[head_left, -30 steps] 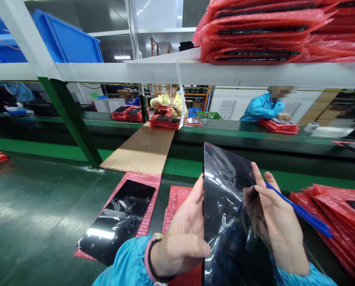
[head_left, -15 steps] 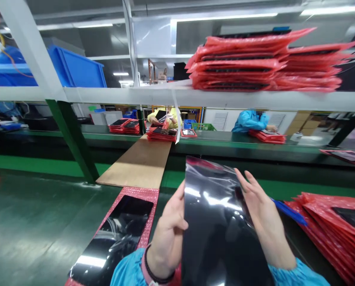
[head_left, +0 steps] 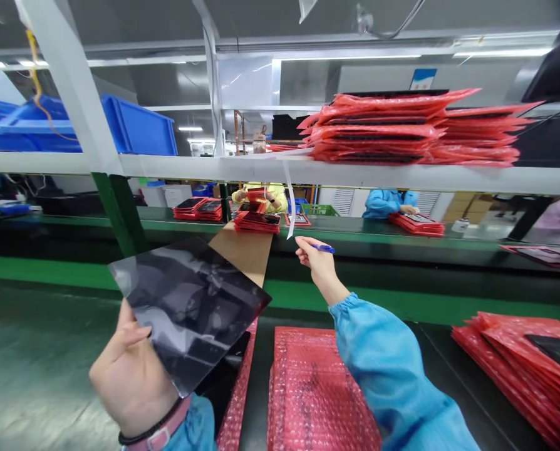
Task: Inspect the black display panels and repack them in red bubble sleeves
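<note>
Above the green counter [head_left: 40, 357], pinching one dark panel [head_left: 193, 307] by its edge in the left hand [head_left: 134, 369], gripping one blue pen [head_left: 324, 248] in the right hand [head_left: 319, 264] beside one white strip [head_left: 290, 200], facing one white shelf [head_left: 242, 166] and at least two co-workers [head_left: 376, 203]

We wear bright sky-blue sleeves on both arms. Our right sleeve [head_left: 388, 357] is long and loose, in thin fabric with a slight sheen, puckered by soft folds and creases. It narrows to a gathered cuff [head_left: 344, 304] with a ruffled edge, and our right grip [head_left: 324, 263] is bare beyond it. Of our left sleeve [head_left: 199, 423] we see only a short, rumpled stretch in the same blue. Around that wrist, below our bare left grip [head_left: 132, 373], sit a thin black band [head_left: 155, 427] and, just beside it, a wider pink strap [head_left: 180, 418] with a pale fastening.
</note>
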A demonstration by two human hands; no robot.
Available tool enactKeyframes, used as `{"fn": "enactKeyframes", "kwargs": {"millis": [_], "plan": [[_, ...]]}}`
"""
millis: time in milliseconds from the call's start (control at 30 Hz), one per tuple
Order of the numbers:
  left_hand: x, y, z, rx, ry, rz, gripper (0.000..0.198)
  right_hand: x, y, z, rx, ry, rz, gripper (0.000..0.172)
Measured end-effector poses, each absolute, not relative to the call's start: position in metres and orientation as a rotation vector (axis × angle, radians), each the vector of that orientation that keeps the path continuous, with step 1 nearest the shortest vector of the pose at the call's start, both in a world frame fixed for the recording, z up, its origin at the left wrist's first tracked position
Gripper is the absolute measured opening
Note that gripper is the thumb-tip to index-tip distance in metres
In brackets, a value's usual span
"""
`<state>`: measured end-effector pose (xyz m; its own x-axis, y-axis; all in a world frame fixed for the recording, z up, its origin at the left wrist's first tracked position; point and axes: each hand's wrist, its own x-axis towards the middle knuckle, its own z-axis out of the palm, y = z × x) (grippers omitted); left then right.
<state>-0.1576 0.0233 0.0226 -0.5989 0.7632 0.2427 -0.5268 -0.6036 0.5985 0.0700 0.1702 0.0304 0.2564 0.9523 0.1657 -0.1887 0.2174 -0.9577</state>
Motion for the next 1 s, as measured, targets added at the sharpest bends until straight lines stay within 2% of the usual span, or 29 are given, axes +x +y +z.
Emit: {"fn": "enactKeyframes", "kwargs": {"millis": [67,133,233,467,1000], "plan": [[-0.16,0.023,0.025,0.558,0.6,2.297,0.019,0.063,0.175,0.031,-1.024,-0.95,1.008,0.02],[-0.16,0.022,0.027,0.518,0.609,2.345,0.025,0.059,0.176,0.032,-1.029,-0.932,1.016,0.024],[-0.16,0.021,0.029,0.562,0.607,2.27,0.04,0.055,0.177,0.035,-1.047,-0.912,1.017,0.028],[-0.153,0.015,0.034,0.539,0.556,2.116,0.05,0.048,0.18,0.04,-1.091,-0.885,1.027,0.026],[-0.157,0.021,0.028,0.569,0.562,2.19,0.057,0.043,0.188,0.049,-1.023,-0.66,1.169,0.032]]}}
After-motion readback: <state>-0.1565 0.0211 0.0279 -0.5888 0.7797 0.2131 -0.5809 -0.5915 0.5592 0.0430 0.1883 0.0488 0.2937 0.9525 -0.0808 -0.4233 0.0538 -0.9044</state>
